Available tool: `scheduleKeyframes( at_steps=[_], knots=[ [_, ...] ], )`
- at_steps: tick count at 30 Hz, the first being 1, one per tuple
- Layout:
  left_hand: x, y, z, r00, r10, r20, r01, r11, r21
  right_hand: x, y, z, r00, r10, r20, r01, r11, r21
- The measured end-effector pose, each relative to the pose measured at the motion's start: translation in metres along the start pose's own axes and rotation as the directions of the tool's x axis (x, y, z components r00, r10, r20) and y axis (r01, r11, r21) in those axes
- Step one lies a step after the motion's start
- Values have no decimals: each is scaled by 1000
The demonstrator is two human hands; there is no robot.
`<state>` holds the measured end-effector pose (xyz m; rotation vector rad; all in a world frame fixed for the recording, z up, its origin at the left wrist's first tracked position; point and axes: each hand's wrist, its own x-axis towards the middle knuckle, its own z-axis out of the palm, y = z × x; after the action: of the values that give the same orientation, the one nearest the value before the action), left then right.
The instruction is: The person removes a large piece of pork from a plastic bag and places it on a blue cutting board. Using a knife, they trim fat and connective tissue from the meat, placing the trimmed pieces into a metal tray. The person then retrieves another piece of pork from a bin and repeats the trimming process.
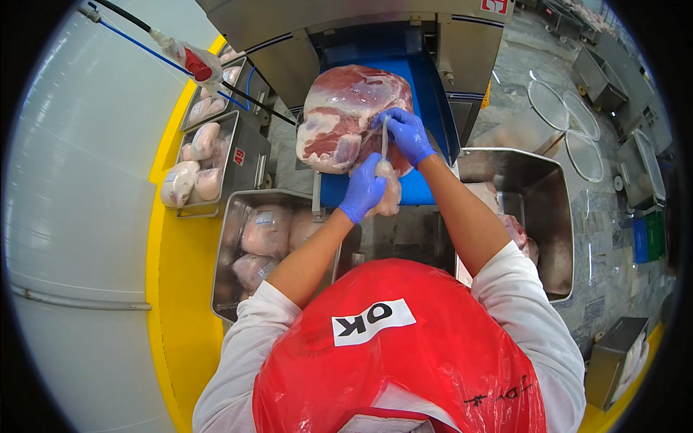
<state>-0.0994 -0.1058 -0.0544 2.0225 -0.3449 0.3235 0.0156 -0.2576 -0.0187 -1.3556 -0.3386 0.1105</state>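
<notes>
A big slab of raw red meat with pale fat (354, 108) lies on a blue conveyor belt (437, 119) in front of me. At its near right edge, both my gloved hands work on a pale, twisted strip (385, 141) that looks like gathered plastic film. The right hand (408, 137) pinches the strip's upper end against the meat. Lower down, fingers of my left hand (365, 189) close round it beside a rounded lump. Below that lump hangs a crumpled, translucent part (390, 196) over the belt's near end. I cannot tell whether the strip joins the meat.
Steel bins flank the belt: one at left (220, 252) with wrapped meat, another at right (563, 238) with more meat. Further left stand loaded steel carts (234, 155) by a yellow kerb (155, 173). A steel machine (253, 29) rises behind. Round bag-lined hoops (548, 105) stand right.
</notes>
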Motion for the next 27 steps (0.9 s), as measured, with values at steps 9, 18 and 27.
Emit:
scheduleKeyframes(
  at_steps=[9,18,27],
  knots=[
    [-25,5,27,978,-188,89,198,973,-115,-50,0,-40,999,-9,43,12,997,-82],
    [-5,50,51,974,-222,33,216,886,-410,-180,36,-45,964,35,264,2,990,-139],
    [66,79,-14,751,34,660,-249,940,235,-136,21,-80,999,32,-13,-34,958,-285]
  ],
)
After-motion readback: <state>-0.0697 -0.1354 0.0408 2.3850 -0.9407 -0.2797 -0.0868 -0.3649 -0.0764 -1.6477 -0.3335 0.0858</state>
